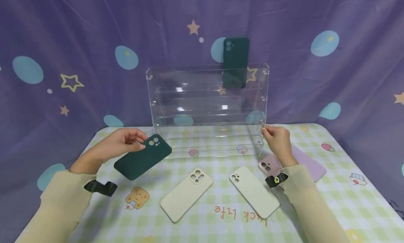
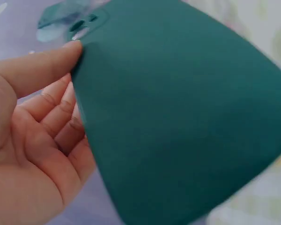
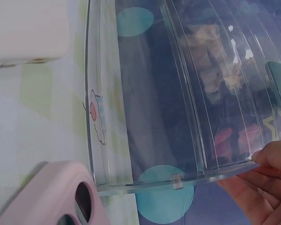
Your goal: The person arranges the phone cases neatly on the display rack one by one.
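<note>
My left hand (image 1: pixel 116 148) pinches a dark green phone case (image 1: pixel 143 160) by its edge near the camera cutout, thumb on the face. The case is tilted above the table, left of a clear acrylic display rack (image 1: pixel 189 92). In the left wrist view the case (image 2: pixel 178 108) fills most of the frame. My right hand (image 1: pixel 279 141) grips the rack's right side edge between thumb and fingers, as the right wrist view also shows at the rack's side panel (image 3: pixel 192 180). Another dark green phone case (image 1: pixel 236 57) stands upright in the rack's top tier, at the right.
Two cream phone cases (image 1: pixel 186 197) (image 1: pixel 254 192) lie in front of the rack. A pink phone case (image 1: pixel 267 164) and a lilac one (image 1: pixel 310 164) lie under my right forearm, partly hidden. A purple curtain (image 1: pixel 79 32) hangs behind the checked tablecloth (image 1: pixel 214 187).
</note>
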Action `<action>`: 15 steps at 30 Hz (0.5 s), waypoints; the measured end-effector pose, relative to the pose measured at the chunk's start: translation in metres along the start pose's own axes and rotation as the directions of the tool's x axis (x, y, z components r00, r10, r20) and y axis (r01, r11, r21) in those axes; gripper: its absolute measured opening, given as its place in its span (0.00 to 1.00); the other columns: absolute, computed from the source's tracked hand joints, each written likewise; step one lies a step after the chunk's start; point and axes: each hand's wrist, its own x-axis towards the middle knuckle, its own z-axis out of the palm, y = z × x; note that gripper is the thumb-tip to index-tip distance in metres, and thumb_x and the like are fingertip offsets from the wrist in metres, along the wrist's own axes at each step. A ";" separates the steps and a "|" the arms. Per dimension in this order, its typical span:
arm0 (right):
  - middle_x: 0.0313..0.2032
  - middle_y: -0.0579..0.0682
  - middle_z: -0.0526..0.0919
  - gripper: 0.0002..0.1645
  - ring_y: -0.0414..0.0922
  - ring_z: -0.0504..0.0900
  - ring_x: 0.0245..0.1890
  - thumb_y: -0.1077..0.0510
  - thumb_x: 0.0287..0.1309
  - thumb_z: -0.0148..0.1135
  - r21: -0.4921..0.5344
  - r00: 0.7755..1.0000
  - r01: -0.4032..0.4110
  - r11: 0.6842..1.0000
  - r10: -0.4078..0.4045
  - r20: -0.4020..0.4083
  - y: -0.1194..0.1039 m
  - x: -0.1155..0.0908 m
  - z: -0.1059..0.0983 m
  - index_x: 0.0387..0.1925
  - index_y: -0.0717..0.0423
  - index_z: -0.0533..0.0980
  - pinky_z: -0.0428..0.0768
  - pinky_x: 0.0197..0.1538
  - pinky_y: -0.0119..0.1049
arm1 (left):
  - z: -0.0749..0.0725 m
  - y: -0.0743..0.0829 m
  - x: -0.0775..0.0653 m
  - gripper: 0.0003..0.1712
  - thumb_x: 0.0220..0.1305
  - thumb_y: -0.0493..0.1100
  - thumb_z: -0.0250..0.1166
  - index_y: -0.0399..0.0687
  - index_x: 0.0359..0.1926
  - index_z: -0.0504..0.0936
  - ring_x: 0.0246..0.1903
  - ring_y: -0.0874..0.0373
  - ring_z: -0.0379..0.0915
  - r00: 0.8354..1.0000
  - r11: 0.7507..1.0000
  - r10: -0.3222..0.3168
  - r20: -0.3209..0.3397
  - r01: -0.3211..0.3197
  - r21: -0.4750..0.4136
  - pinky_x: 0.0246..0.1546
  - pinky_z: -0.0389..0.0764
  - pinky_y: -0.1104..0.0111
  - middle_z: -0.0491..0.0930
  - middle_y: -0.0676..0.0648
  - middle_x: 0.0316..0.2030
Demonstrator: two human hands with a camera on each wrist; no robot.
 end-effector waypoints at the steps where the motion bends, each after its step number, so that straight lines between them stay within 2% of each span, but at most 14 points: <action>1: 0.31 0.63 0.85 0.11 0.33 0.72 0.17 0.64 0.58 0.61 -0.004 1.000 -0.001 1.000 0.001 0.002 0.000 0.000 0.000 0.40 0.68 0.81 0.67 0.19 0.20 | -0.003 0.008 0.004 0.14 0.63 0.35 0.62 0.30 0.47 0.75 0.35 0.63 0.77 1.000 1.000 0.015 -0.020 -0.015 0.006 0.39 0.81 0.71 0.80 0.45 0.36; 6: 0.31 0.64 0.84 0.11 0.31 0.71 0.17 0.64 0.59 0.60 -0.014 1.000 0.005 1.000 -0.004 0.012 0.000 -0.001 0.000 0.40 0.69 0.81 0.67 0.19 0.21 | -0.018 0.044 0.025 0.14 0.65 0.37 0.61 0.35 0.49 0.74 0.36 0.66 0.76 0.987 0.999 0.049 -0.156 -0.047 0.013 0.39 0.79 0.73 0.79 0.53 0.36; 8: 0.31 0.64 0.84 0.11 0.33 0.73 0.18 0.64 0.59 0.60 -0.018 1.000 0.014 1.000 -0.014 0.004 0.000 -0.001 0.000 0.40 0.69 0.81 0.68 0.20 0.20 | -0.022 0.055 0.034 0.13 0.65 0.39 0.61 0.40 0.49 0.74 0.36 0.67 0.75 0.973 0.998 0.058 -0.225 -0.064 -0.018 0.39 0.77 0.74 0.78 0.57 0.35; 10: 0.30 0.63 0.85 0.11 0.35 0.74 0.17 0.64 0.59 0.60 -0.026 1.000 0.026 0.999 -0.026 -0.006 0.000 -0.002 -0.001 0.40 0.69 0.82 0.67 0.18 0.21 | -0.026 0.065 0.044 0.09 0.65 0.39 0.61 0.45 0.46 0.76 0.34 0.66 0.75 0.949 0.990 0.071 -0.307 -0.103 -0.092 0.37 0.76 0.74 0.78 0.58 0.34; 12: 0.29 0.63 0.85 0.11 0.36 0.74 0.17 0.64 0.59 0.60 -0.028 0.999 0.034 0.999 -0.034 -0.010 0.000 -0.001 -0.001 0.39 0.68 0.82 0.67 0.17 0.22 | -0.031 0.074 0.052 0.07 0.64 0.37 0.62 0.49 0.42 0.77 0.32 0.66 0.76 0.919 0.964 0.091 -0.383 -0.179 -0.199 0.34 0.76 0.75 0.80 0.58 0.32; 13: 0.29 0.62 0.85 0.11 0.36 0.74 0.16 0.64 0.59 0.60 -0.028 0.999 0.036 0.999 -0.036 -0.007 0.001 -0.001 0.000 0.39 0.68 0.82 0.67 0.17 0.22 | -0.034 0.078 0.056 0.07 0.63 0.35 0.62 0.50 0.40 0.78 0.31 0.66 0.76 0.904 0.938 0.096 -0.416 -0.222 -0.265 0.33 0.76 0.75 0.81 0.58 0.30; 15: 0.29 0.62 0.85 0.11 0.36 0.73 0.14 0.64 0.60 0.60 -0.025 0.999 0.043 0.999 -0.043 -0.001 0.001 -0.001 0.001 0.40 0.68 0.82 0.66 0.15 0.24 | -0.040 0.085 0.064 0.09 0.61 0.30 0.61 0.48 0.38 0.79 0.28 0.66 0.78 0.876 0.864 0.095 -0.473 -0.309 -0.398 0.31 0.78 0.76 0.82 0.55 0.28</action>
